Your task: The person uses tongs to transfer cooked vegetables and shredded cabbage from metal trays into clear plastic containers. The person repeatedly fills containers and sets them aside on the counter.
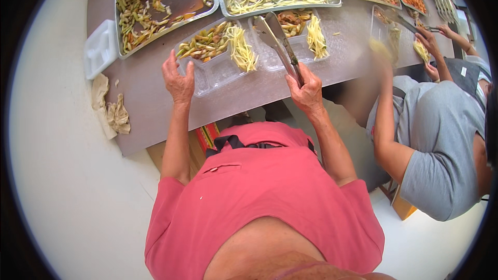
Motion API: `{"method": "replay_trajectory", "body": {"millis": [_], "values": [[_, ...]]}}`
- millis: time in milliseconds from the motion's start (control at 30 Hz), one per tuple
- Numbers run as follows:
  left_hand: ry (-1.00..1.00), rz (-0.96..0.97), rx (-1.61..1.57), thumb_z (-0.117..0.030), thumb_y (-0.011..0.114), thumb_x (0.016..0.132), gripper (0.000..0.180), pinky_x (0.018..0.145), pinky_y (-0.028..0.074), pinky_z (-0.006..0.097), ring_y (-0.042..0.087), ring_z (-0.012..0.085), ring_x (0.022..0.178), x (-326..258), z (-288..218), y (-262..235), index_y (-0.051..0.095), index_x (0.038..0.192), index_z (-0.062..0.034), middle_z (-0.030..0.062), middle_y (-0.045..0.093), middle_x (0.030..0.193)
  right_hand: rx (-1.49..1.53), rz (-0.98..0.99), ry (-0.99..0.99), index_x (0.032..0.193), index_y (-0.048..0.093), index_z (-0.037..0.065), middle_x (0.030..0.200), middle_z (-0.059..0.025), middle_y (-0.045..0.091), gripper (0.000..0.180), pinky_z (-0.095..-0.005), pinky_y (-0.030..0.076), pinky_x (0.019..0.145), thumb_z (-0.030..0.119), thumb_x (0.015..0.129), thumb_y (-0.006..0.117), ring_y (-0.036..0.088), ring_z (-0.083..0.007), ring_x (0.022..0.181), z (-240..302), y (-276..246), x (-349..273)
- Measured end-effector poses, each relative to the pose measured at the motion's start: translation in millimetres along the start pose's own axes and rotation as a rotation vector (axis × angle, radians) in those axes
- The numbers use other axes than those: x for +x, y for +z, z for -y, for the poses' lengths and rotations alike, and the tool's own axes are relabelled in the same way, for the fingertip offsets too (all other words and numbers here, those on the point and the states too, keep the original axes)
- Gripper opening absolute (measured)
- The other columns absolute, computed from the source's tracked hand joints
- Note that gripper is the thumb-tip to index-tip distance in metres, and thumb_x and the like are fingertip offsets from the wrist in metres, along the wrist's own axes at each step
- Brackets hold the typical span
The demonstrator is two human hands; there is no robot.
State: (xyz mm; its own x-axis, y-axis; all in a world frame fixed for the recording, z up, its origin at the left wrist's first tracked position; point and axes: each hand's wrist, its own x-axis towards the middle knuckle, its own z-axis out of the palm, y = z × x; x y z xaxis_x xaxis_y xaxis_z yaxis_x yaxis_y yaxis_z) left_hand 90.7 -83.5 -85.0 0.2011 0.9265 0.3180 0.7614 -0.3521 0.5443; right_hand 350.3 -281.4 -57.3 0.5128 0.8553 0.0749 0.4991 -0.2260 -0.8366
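Tongs over the meal trays — right hand gripping them.
The right hand [307, 91] is clamped on the metal tongs [278, 41], long axis running up-left from the hand, tips above the right clear tray [270, 59]; the left hand [178, 80], fingers loosely curled, touches the left clear tray [212, 75] on the surface [150, 103].

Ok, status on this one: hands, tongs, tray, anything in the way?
Right hand gripping metal tongs, tips over right meal tray. Left hand on the edge of left meal tray. Co-worker's arm close on the right.
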Motion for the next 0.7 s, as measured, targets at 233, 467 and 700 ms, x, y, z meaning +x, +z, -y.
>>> {"method": "replay_trajectory", "body": {"millis": [233, 467, 700], "values": [[0.551, 0.511, -0.338, -0.020, 0.072, 0.072, 0.015, 0.069, 0.049, 0.037, 0.061, 0.0249, 0.081, 26, -172, 115, 0.070, 0.085, -0.0117, 0.0061, 0.061, 0.082, 0.008, -0.294, -0.007, 0.116, 0.053, -0.009, 0.082, -0.0169, 0.063, 0.047, -0.0323, 0.050, 0.062, 0.011, 0.078, 0.072, 0.061, -0.0268, 0.065, 6, -44, -16], [0.878, 0.853, 0.019, -0.018, 0.058, 0.075, 0.019, 0.073, 0.052, 0.043, 0.064, 0.0329, 0.089, 17, -294, 245, 0.071, 0.083, -0.0074, 0.0172, 0.066, 0.090, 0.229, -0.565, 0.178, 0.119, 0.052, -0.009, 0.085, -0.0092, 0.063, 0.044, -0.0259, 0.049, 0.066, 0.008, 0.083, 0.068, 0.059, -0.0138, 0.072, -3, -90, -53], [0.879, 1.004, 0.223, -0.016, 0.058, 0.074, 0.021, 0.071, 0.053, 0.042, 0.067, 0.0315, 0.087, 11, -315, 280, 0.072, 0.089, -0.0085, 0.0147, 0.069, 0.088, 0.340, -0.587, 0.245, 0.124, 0.049, -0.009, 0.089, -0.0072, 0.062, 0.045, -0.0211, 0.047, 0.064, 0.009, 0.086, 0.066, 0.057, -0.0092, 0.072, -21, -102, -64]]}}
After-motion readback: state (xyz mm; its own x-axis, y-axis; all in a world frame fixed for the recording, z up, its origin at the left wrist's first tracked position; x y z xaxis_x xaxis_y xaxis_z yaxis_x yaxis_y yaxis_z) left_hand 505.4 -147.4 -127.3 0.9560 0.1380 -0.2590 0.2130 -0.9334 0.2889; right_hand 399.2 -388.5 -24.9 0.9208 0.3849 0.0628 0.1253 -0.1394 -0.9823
